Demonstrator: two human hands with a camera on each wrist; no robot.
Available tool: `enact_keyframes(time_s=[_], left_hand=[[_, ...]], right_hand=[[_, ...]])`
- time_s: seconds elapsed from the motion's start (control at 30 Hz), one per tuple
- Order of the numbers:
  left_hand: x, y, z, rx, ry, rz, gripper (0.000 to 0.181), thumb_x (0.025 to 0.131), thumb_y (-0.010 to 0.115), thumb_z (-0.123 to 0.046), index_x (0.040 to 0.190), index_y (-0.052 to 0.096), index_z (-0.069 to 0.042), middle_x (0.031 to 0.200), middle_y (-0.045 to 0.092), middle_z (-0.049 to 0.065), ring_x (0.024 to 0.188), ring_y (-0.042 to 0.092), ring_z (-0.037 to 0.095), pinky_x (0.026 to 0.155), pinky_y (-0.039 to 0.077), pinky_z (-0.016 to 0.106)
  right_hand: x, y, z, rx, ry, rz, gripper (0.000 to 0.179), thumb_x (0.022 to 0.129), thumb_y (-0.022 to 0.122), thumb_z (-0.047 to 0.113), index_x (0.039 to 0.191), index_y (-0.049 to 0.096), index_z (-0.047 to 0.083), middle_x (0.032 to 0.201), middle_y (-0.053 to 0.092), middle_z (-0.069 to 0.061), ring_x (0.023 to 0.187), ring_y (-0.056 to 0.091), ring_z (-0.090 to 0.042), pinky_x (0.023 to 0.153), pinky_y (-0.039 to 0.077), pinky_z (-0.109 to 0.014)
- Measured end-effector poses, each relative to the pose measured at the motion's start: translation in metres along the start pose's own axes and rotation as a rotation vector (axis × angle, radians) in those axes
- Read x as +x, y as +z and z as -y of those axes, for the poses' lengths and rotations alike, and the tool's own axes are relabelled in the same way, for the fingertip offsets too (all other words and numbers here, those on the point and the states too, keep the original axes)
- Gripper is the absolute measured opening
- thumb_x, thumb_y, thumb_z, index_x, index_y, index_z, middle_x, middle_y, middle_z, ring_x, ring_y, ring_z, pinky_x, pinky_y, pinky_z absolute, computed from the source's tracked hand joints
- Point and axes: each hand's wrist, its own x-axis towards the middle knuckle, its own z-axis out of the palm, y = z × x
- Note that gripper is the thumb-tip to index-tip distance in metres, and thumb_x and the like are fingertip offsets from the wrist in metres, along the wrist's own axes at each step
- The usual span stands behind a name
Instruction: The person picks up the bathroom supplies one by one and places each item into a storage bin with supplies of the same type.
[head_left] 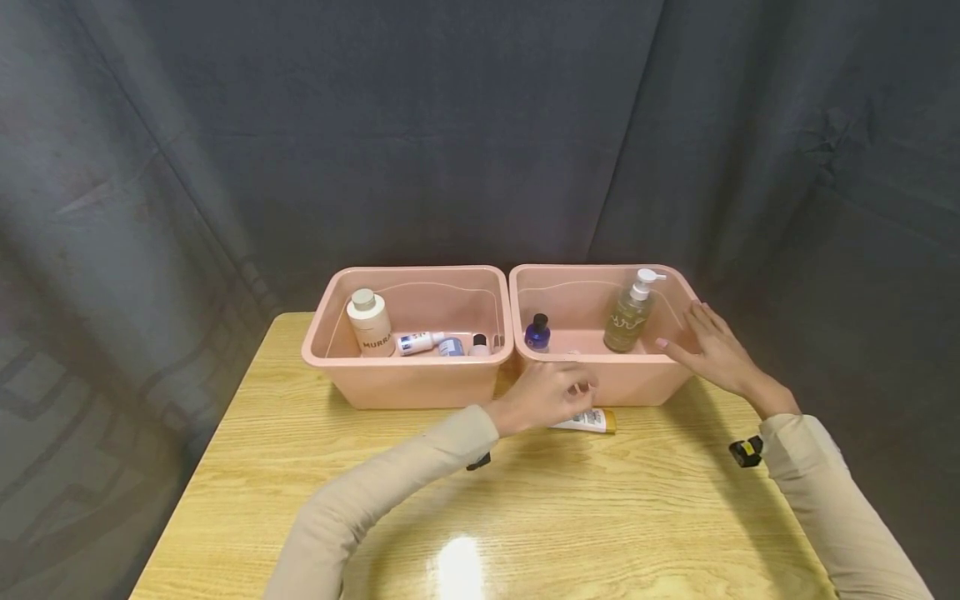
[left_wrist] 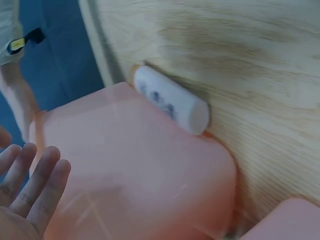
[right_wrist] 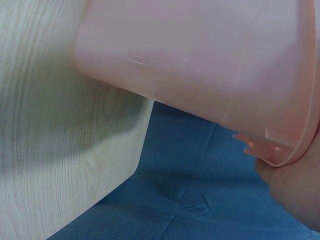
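Observation:
My left hand [head_left: 546, 394] hovers by the front wall of the right pink bin [head_left: 637, 383], fingers loosely bent and nothing in them; its fingers [left_wrist: 42, 190] spread beside the bin in the left wrist view. A white tube with a yellow-orange end [head_left: 588, 420] lies on the table below that hand, against the bin's base. My right hand [head_left: 716, 350] rests at the bin's right rim with fairly straight fingers and the thumb extended. Inside this bin stand a clear pump bottle [head_left: 626, 321] with a white pump and a blue bottle with a black cap [head_left: 537, 333].
A second pink bin [head_left: 412, 387] adjoins on the left. It contains a white bottle [head_left: 370, 325] marked MURRA, a small white tube [head_left: 416, 342], a blue item [head_left: 451, 347] and a black-capped bottle [head_left: 479, 345]. Dark curtains [head_left: 420, 125] hang behind the wooden table [head_left: 600, 533].

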Motion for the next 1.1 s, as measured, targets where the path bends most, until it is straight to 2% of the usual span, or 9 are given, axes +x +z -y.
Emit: enact_keyframes(time_s=[0.2,0.4,0.7,0.83,0.97,1.1], left_hand=[[-0.007,0.007,0.000,0.071,-0.064,0.112,0.020,0.094,0.067,-0.021,0.109,0.073,-0.010,0.104,0.072,0.000,0.072,0.065,0.001,0.051,0.037,0.004],[-0.011,0.018,0.004,0.142,-0.087,0.168,0.021,0.096,0.065,-0.027,0.110,0.075,-0.014,0.106,0.072,-0.003,0.065,0.057,-0.004,0.048,0.034,0.003],[-0.016,0.030,0.011,0.225,-0.166,0.291,0.031,0.097,0.064,-0.035,0.118,0.072,-0.014,0.112,0.071,-0.001,0.055,0.051,-0.001,0.044,0.035,0.009],[-0.018,0.038,0.013,0.212,-0.191,0.323,0.033,0.097,0.064,-0.037,0.117,0.073,-0.013,0.100,0.072,-0.002,0.053,0.049,0.000,0.045,0.037,0.010],[-0.019,0.045,0.015,0.222,-0.201,0.339,0.030,0.096,0.065,-0.036,0.110,0.074,-0.012,0.086,0.069,-0.004,0.054,0.048,0.001,0.047,0.037,0.011],[-0.020,0.049,0.018,0.275,-0.215,0.345,0.025,0.094,0.067,-0.035,0.104,0.075,-0.013,0.083,0.068,-0.005,0.054,0.048,0.002,0.049,0.038,0.012]], right_hand=[[0.000,0.000,0.000,0.003,0.001,-0.002,0.090,0.097,0.054,0.050,0.154,0.015,-0.008,0.162,-0.007,-0.022,0.148,-0.012,-0.037,0.109,0.001,-0.072],[0.000,0.000,0.001,0.005,-0.002,-0.007,0.090,0.097,0.054,0.051,0.154,0.015,-0.008,0.162,-0.006,-0.023,0.149,-0.011,-0.037,0.109,0.002,-0.071],[0.000,0.000,0.001,0.006,0.003,-0.004,0.090,0.097,0.054,0.050,0.154,0.015,-0.008,0.162,-0.007,-0.023,0.148,-0.011,-0.038,0.109,0.001,-0.072],[0.000,0.000,0.000,0.003,0.007,-0.003,0.091,0.097,0.053,0.052,0.154,0.014,-0.008,0.162,-0.007,-0.023,0.148,-0.012,-0.038,0.109,0.001,-0.071],[0.000,0.000,0.001,0.003,0.010,0.000,0.092,0.097,0.053,0.052,0.154,0.014,-0.007,0.162,-0.008,-0.022,0.148,-0.013,-0.038,0.109,0.001,-0.072],[0.000,0.000,0.000,0.003,0.007,0.001,0.090,0.097,0.054,0.050,0.154,0.014,-0.007,0.162,-0.007,-0.022,0.148,-0.012,-0.037,0.109,0.002,-0.072]])
